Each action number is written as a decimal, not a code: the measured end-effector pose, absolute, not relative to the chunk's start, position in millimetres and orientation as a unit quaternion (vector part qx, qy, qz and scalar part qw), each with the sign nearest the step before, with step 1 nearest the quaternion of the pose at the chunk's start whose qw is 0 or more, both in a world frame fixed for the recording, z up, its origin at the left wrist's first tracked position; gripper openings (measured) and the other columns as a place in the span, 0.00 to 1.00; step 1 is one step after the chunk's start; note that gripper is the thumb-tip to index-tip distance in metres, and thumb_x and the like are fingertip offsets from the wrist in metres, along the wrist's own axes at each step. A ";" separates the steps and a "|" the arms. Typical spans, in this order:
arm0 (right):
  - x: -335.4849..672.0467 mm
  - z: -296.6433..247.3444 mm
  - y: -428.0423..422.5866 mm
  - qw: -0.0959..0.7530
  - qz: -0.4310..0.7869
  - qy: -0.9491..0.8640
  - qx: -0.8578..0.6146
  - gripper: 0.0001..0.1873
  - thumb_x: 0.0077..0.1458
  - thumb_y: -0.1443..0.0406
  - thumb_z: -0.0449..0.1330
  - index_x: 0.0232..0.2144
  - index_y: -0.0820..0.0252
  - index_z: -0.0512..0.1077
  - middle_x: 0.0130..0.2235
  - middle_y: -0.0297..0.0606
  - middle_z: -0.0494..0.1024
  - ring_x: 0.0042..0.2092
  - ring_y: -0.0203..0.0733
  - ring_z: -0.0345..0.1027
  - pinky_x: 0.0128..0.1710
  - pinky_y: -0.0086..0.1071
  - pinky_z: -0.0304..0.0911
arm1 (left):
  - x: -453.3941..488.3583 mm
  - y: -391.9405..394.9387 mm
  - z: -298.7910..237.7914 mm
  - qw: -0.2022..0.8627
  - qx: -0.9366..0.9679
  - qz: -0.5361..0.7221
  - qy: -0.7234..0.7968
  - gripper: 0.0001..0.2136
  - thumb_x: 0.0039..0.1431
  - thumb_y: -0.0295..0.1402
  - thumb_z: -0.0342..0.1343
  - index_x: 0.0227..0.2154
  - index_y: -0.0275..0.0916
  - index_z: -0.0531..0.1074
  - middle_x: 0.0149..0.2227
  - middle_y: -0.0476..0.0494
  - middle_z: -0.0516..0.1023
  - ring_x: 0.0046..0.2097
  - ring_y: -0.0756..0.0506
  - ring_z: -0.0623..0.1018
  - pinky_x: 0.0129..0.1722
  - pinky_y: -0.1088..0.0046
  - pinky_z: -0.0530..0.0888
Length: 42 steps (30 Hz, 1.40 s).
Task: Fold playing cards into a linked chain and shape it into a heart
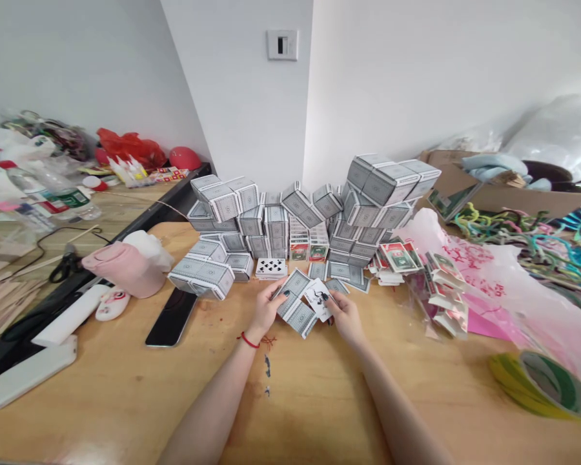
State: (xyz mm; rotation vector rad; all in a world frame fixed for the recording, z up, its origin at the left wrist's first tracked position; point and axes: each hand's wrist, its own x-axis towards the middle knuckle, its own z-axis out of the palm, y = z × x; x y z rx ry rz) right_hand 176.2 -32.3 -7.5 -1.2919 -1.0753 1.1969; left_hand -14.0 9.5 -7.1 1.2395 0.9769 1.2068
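In front of me, my left hand [266, 309] grips grey-backed playing cards [296, 315] set at an angle to each other; whether they are joined I cannot tell. My right hand [347, 316] pinches a white joker card [316, 297], its edge against those cards. Just beyond lies a face-up deck of playing cards [271, 268] with a spade card on top. Blocks made of grey-backed cards [277, 223] stand behind in a low wall, with taller stacks [387, 181] at the right. Loose cards [351, 274] lie flat near my right hand.
To the left are a black phone [173, 318], a pink roll [124, 268] and a white box-like item [33, 371]. On the right sit red-and-green card boxes [399, 256], crumpled pink plastic [503, 274] and a green-yellow tape roll [518, 381]. A cardboard box [508, 200] stands behind.
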 end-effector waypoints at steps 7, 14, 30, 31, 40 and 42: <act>180.9 -7.7 -32.1 0.489 0.531 -0.462 -0.515 0.21 0.44 0.51 0.56 0.34 0.62 0.69 0.16 0.27 0.62 0.16 0.30 0.50 0.15 0.25 0.46 | -13.6 10.0 -8.3 0.543 0.521 0.500 0.428 0.18 0.44 0.28 0.56 0.43 0.37 0.70 0.48 0.41 0.71 0.51 0.41 0.68 0.53 0.62 0.61; 185.1 -5.0 -31.9 0.460 0.559 -0.489 -0.487 0.20 0.46 0.50 0.55 0.29 0.62 0.69 0.19 0.29 0.64 0.19 0.29 0.50 0.18 0.25 0.45 | -14.4 9.2 -8.4 0.543 0.535 0.484 0.429 0.18 0.45 0.29 0.55 0.43 0.37 0.70 0.49 0.41 0.70 0.52 0.42 0.68 0.54 0.62 0.60; 186.0 -10.0 -31.8 0.465 0.568 -0.458 -0.502 0.21 0.43 0.50 0.57 0.30 0.63 0.69 0.18 0.29 0.64 0.18 0.29 0.51 0.17 0.24 0.46 | -12.9 4.7 -0.9 0.535 0.577 0.458 0.412 0.19 0.47 0.29 0.53 0.45 0.38 0.68 0.50 0.44 0.69 0.53 0.43 0.66 0.55 0.63 0.60; 185.9 -9.5 -32.0 0.466 0.569 -0.456 -0.502 0.21 0.43 0.50 0.57 0.29 0.63 0.69 0.18 0.29 0.64 0.18 0.29 0.51 0.17 0.24 0.45 | -12.7 4.4 -0.4 0.533 0.579 0.458 0.413 0.19 0.47 0.29 0.53 0.45 0.38 0.69 0.50 0.44 0.69 0.53 0.43 0.66 0.55 0.63 0.60; 186.0 -15.3 -28.5 0.478 0.579 -0.430 -0.501 0.21 0.41 0.49 0.58 0.28 0.63 0.69 0.17 0.28 0.62 0.17 0.28 0.49 0.16 0.24 0.44 | -10.8 1.8 2.8 0.501 0.603 0.459 0.417 0.18 0.48 0.30 0.54 0.45 0.37 0.69 0.48 0.43 0.71 0.51 0.42 0.69 0.53 0.63 0.63; 186.0 -16.4 -28.3 0.480 0.583 -0.424 -0.501 0.20 0.42 0.50 0.58 0.28 0.63 0.69 0.17 0.28 0.62 0.17 0.28 0.49 0.17 0.24 0.44 | -10.3 1.0 3.5 0.499 0.607 0.459 0.415 0.18 0.48 0.30 0.54 0.45 0.37 0.69 0.48 0.43 0.70 0.51 0.42 0.69 0.52 0.64 0.63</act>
